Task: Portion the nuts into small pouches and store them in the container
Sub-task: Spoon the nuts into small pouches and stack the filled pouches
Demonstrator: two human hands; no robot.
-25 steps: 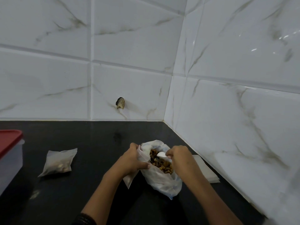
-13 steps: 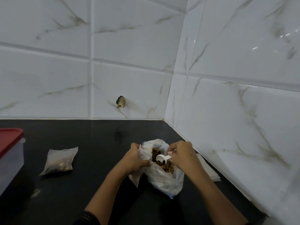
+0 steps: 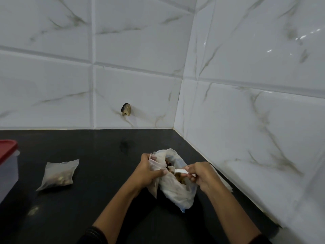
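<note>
A white plastic bag of nuts [image 3: 177,192] lies on the black counter near the right wall. My left hand [image 3: 148,170] grips a small translucent pouch [image 3: 155,162] at the bag's mouth. In my right hand [image 3: 202,175] is a small white spoon [image 3: 179,171], its bowl carrying nuts and pointing toward the pouch. A filled, flat pouch [image 3: 59,173] lies on the counter to the left. The clear container with a red lid [image 3: 8,166] stands at the left edge, partly cut off.
The black counter [image 3: 98,155] meets white marble-look tiled walls behind and at the right. A stack of empty pouches [image 3: 226,184] lies behind my right hand against the right wall. A small dark chip [image 3: 126,109] marks the back wall.
My right hand drew back to the right and lifted the spoon out of the bag with nuts in it. My left hand raised the small pouch's mouth beside the spoon.
</note>
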